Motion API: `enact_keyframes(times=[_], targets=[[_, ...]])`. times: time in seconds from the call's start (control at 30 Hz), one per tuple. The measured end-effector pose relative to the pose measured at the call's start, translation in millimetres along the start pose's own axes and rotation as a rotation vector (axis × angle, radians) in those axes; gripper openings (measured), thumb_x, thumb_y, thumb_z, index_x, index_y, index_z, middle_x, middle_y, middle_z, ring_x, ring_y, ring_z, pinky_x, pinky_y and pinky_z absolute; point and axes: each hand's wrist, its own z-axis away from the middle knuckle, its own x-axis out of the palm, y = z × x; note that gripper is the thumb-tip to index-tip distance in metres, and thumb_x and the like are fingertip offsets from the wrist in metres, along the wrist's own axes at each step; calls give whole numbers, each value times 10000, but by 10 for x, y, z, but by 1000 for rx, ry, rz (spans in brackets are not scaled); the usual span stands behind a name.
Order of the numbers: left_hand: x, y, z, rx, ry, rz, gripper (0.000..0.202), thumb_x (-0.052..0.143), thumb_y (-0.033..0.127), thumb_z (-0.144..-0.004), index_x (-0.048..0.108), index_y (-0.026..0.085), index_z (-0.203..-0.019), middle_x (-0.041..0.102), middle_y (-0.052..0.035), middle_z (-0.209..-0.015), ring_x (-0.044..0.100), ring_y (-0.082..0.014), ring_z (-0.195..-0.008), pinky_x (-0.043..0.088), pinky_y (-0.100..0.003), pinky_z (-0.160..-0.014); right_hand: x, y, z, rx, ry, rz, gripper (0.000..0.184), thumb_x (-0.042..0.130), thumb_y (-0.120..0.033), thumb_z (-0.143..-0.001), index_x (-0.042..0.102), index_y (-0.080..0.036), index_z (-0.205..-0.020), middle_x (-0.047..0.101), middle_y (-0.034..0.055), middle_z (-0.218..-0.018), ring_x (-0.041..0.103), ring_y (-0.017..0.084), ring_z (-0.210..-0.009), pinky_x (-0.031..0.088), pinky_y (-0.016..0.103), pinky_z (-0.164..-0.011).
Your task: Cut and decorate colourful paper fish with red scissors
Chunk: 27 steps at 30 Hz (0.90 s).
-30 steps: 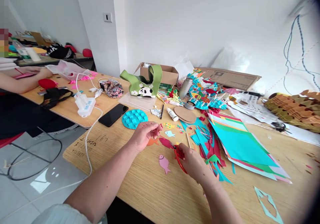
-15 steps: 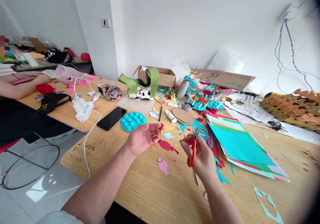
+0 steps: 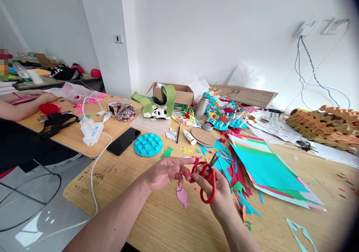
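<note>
Orange-red-handled scissors [image 3: 214, 181] rest in my right hand [image 3: 223, 192], blades pointing up and away. My left hand [image 3: 164, 173] has its fingers reaching right and pinches a small red paper piece [image 3: 196, 163]. The fingertips of both hands meet around this piece; its shape is partly covered. Just below the left fingers, a pink paper fish [image 3: 182, 196] lies flat on the wooden table [image 3: 159, 222]. Beyond the hands are a green paper cutout [image 3: 167, 152] and a yellow spotted paper fish [image 3: 186, 150].
Coloured paper sheets [image 3: 272, 166] are stacked at right, beside scattered paper scraps [image 3: 237, 166]. A blue woven disc [image 3: 147, 145], phone [image 3: 123, 141], glue bottle [image 3: 189, 137] and cardboard discs [image 3: 203, 136] lie beyond. A power strip [image 3: 92, 132] trails a white cable. Another person's arm [image 3: 17, 106] rests at left.
My hands have come together; the right hand with the scissors moved left to the left fingertips. The left hand moved slightly right and down. The camera view tilted a little.
</note>
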Motion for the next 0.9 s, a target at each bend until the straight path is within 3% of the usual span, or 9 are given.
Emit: enact_keyframes(times=[0.2, 0.37, 0.47, 0.63, 0.9], targets=[[-5, -11, -13, 16, -3, 34, 584, 707, 403, -704, 597, 112, -1198, 652, -140, -924, 591, -187, -774, 423, -243, -556, -50, -13, 5, 47, -88, -80, 224, 709, -368, -722, 593, -185, -783, 608, 1, -663, 564, 142, -613, 462, 255, -615], [-44, -10, -32, 59, 104, 63, 559, 713, 404, -708, 590, 148, -1189, 663, -112, -935, 588, -131, -632, 362, -211, -474, -85, -42, 27, 86, -224, -140, 198, 677, -344, -768, 574, -176, -756, 587, -13, -614, 524, 109, -571, 427, 220, -560], [-47, -18, -30, 11, 138, -9, 470, 731, 394, -698, 648, 125, -1074, 655, -78, -825, 565, -103, -584, 324, -199, -456, -91, -65, 40, 145, -304, -149, 213, 711, -323, -732, 564, -172, -757, 587, -17, -607, 525, 101, -547, 422, 212, -533], [-20, -42, -33, -50, 144, -176, 217, 781, 243, -641, 679, 109, -778, 641, -38, -673, 521, -79, -542, 339, -200, -474, -67, -126, 38, 239, -440, -139, 261, 764, -277, -649, 550, -169, -752, 588, -16, -640, 500, 89, -528, 422, 205, -504], [-5, -2, -20, -146, 123, -247, 250, 798, 258, -606, 683, 117, -776, 672, -52, -729, 567, -98, -588, 398, -213, -538, -79, -151, 28, 241, -399, -114, 289, 766, -289, -638, 523, -173, -743, 544, -45, -585, 526, 92, -518, 426, 201, -502]])
